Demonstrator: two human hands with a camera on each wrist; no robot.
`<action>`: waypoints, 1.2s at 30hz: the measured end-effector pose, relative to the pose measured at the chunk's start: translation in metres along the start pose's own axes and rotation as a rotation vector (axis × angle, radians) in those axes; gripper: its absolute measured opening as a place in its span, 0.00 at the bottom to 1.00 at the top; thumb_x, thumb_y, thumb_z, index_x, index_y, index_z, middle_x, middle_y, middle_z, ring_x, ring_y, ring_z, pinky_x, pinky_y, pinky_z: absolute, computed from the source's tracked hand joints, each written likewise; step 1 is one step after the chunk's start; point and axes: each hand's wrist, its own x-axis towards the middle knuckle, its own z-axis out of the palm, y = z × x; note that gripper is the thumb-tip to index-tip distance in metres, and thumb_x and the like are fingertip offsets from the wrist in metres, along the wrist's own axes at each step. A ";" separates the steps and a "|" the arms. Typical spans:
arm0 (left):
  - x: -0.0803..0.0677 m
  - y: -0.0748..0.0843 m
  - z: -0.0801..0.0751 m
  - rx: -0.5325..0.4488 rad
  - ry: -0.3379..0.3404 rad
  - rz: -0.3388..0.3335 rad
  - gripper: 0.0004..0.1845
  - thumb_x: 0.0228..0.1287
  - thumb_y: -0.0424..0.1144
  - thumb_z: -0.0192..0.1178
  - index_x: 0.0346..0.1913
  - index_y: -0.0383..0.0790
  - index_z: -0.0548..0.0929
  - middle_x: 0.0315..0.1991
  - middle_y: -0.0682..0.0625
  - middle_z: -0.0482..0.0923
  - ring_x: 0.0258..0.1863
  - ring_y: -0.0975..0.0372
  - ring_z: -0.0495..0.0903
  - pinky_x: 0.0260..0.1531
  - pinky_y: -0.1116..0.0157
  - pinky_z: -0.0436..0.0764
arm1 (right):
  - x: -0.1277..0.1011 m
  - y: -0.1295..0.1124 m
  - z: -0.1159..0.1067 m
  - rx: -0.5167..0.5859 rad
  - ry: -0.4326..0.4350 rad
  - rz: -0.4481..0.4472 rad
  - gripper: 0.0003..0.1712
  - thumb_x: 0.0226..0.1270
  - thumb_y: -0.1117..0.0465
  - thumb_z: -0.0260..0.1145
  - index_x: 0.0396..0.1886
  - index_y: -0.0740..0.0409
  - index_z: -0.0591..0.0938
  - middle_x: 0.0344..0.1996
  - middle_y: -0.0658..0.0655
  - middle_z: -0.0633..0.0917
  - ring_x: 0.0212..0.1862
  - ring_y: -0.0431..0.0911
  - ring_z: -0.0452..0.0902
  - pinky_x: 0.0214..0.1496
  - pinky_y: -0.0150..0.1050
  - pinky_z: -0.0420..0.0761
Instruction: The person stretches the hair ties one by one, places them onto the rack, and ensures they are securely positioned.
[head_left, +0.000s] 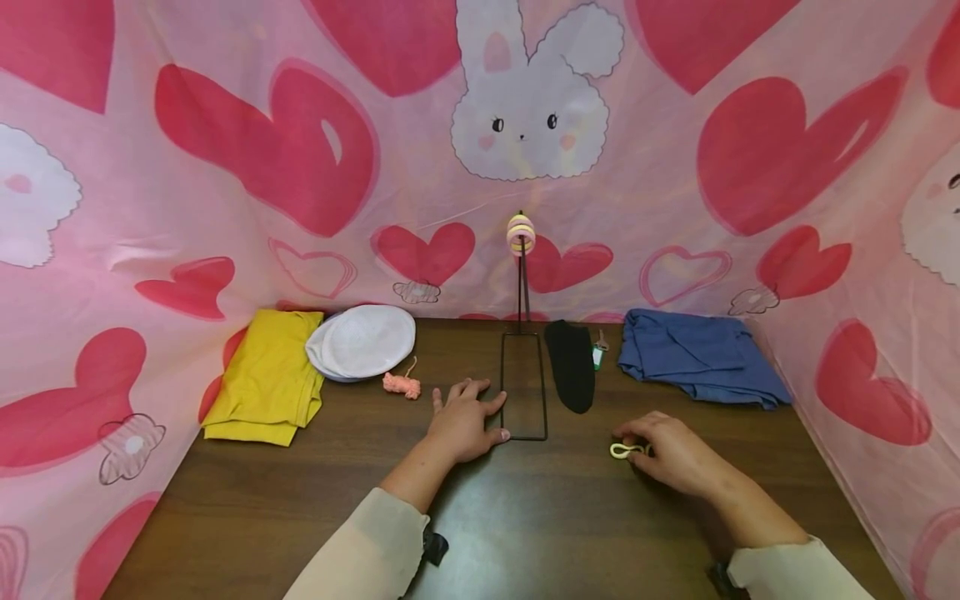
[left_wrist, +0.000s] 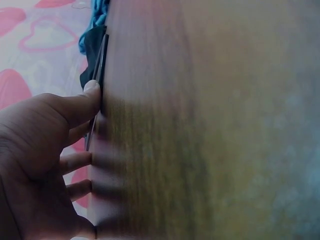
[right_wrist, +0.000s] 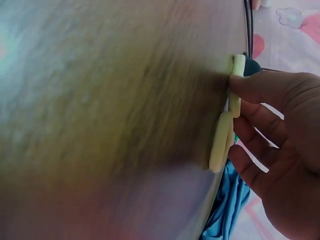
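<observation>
My right hand (head_left: 675, 454) pinches a pale yellow hair tie (head_left: 619, 451) low over the table, right of the middle. In the right wrist view the tie (right_wrist: 221, 142) shows as two loops, one at the thumb tip and one below it. My left hand (head_left: 467, 422) rests on the table with spread fingers. Its thumb and index finger touch the left side of the rectangular base of a black wire stand (head_left: 545, 392). Several pink and yellow hair ties (head_left: 521, 234) sit around the stand's upper end.
A black sock-like piece (head_left: 572, 367) and a key with a green-and-white tag (head_left: 597, 357) lie right of the stand, before folded blue cloth (head_left: 697, 354). Leftward are a coral yarn bundle (head_left: 402, 385), a whitish cap-like item (head_left: 367, 340) and folded yellow cloth (head_left: 266, 379). Pink printed curtains (head_left: 420, 192) enclose the table.
</observation>
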 end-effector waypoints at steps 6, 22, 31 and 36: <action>-0.001 0.001 -0.001 -0.009 -0.006 -0.007 0.37 0.67 0.63 0.65 0.77 0.63 0.71 0.80 0.51 0.59 0.80 0.47 0.52 0.71 0.27 0.45 | 0.008 -0.009 0.001 0.012 0.048 -0.060 0.16 0.56 0.68 0.79 0.44 0.51 0.89 0.36 0.41 0.84 0.41 0.39 0.80 0.42 0.43 0.82; -0.001 0.001 0.000 -0.006 -0.002 -0.007 0.37 0.67 0.64 0.65 0.77 0.63 0.71 0.80 0.51 0.59 0.80 0.47 0.52 0.71 0.28 0.45 | 0.039 -0.041 -0.013 0.063 0.277 -0.256 0.20 0.57 0.70 0.77 0.49 0.53 0.88 0.44 0.45 0.86 0.45 0.40 0.83 0.43 0.43 0.86; 0.000 0.000 0.004 0.003 0.006 -0.004 0.37 0.66 0.64 0.65 0.77 0.63 0.71 0.80 0.51 0.60 0.80 0.47 0.52 0.71 0.27 0.45 | 0.062 -0.063 -0.028 0.060 0.375 -0.335 0.18 0.55 0.69 0.78 0.47 0.56 0.89 0.44 0.48 0.88 0.47 0.44 0.84 0.49 0.40 0.84; 0.001 -0.001 0.004 0.003 0.009 -0.005 0.37 0.66 0.64 0.65 0.77 0.63 0.72 0.80 0.51 0.60 0.80 0.47 0.53 0.71 0.27 0.45 | 0.073 -0.075 -0.040 0.084 0.432 -0.369 0.18 0.54 0.71 0.78 0.46 0.56 0.90 0.43 0.49 0.89 0.45 0.44 0.85 0.47 0.38 0.84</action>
